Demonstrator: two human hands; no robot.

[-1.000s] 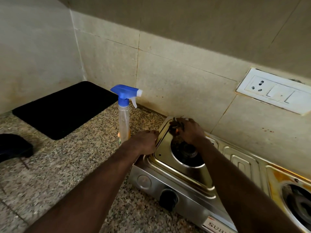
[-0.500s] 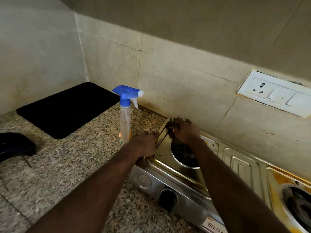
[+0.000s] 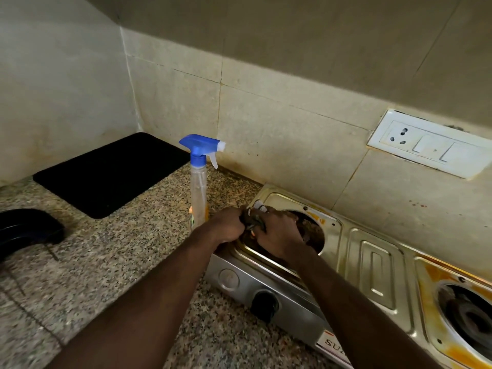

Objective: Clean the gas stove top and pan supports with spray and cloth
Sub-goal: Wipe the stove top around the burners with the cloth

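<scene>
A steel two-burner gas stove (image 3: 372, 249) stands on the granite counter against the tiled wall, stained orange round its burners. My left hand (image 3: 227, 227) curls over the stove's left edge. My right hand (image 3: 279, 233) presses a dark, crumpled cloth (image 3: 253, 221) onto the left corner of the left burner tray, close against my left hand. The hand and forearm cover most of that burner. A clear spray bottle (image 3: 199, 187) with a blue trigger head stands upright on the counter just left of the stove. No pan supports show on the stove.
A black mat (image 3: 111, 169) lies in the counter's back corner. A dark rounded object (image 3: 24, 230) sits at the left edge. The stove's black knob (image 3: 264, 304) faces me. The right burner (image 3: 468, 315) is uncovered. A white socket plate (image 3: 431, 145) is on the wall.
My right hand has slid the cloth from the back left of the burner tray towards its left edge, closer to my left hand. My left hand keeps its hold.
</scene>
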